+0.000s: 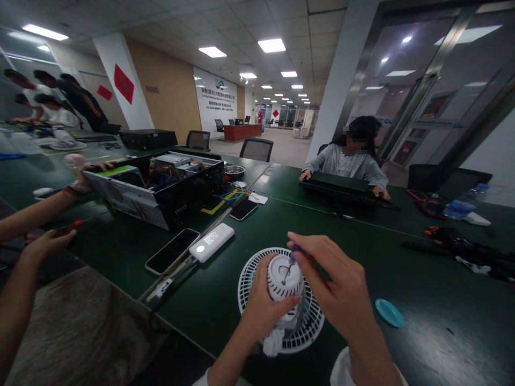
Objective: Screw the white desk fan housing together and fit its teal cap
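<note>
A small white fan [257, 279] lies grille-down on the dark green table [422, 300], near the front edge. My left hand [261, 305] is wrapped round its white motor housing [284, 279]. My right hand [338, 284] pinches a small screwdriver [290, 262] with a bluish handle, its tip set on top of the housing. Both hands are closed on what they hold.
A white power bank [212, 242] and two phones [172, 251] lie left of the fan. An open computer case [161, 185] stands further left, with another person's arms [36, 214] at it. A blue disc [389, 312] lies right. A seated person [350, 161] works opposite.
</note>
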{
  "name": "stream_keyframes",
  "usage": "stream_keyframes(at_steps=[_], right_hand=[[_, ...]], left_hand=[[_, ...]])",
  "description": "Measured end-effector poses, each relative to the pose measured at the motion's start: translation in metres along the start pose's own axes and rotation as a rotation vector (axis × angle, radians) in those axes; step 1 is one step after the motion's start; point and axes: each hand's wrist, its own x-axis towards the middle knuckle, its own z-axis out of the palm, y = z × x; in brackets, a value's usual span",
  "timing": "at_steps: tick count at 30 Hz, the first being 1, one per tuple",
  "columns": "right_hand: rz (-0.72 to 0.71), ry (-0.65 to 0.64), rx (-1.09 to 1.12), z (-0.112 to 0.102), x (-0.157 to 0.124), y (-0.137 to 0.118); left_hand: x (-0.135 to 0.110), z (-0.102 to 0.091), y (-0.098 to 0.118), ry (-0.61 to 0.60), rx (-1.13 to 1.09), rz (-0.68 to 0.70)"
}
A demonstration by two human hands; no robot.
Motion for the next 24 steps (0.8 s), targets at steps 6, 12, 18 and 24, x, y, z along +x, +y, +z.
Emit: stream_keyframes(at_steps=[6, 12, 18, 24], right_hand=[[-0.001, 0.048, -0.070, -0.0001, 0.0025, -0.0009], [0.002, 0.063, -0.060, 0.0015, 0.0020, 0.0002], [0.035, 0.025, -0.033, 0.0028, -0.0002, 0.0018], [-0.038, 0.103, -0.101, 0.0041, 0.0023, 0.0007]], left_hand=[[0.0000, 0.0014, 0.0040, 0.020, 0.011, -0.056], [0.0000, 0.0033, 0.0048, 0.046, -0.018, -0.061], [-0.0005, 0.0050, 0.0043, 0.074, -0.032, -0.054], [-0.0005, 0.0052, 0.0045, 0.081, -0.025, -0.066]])
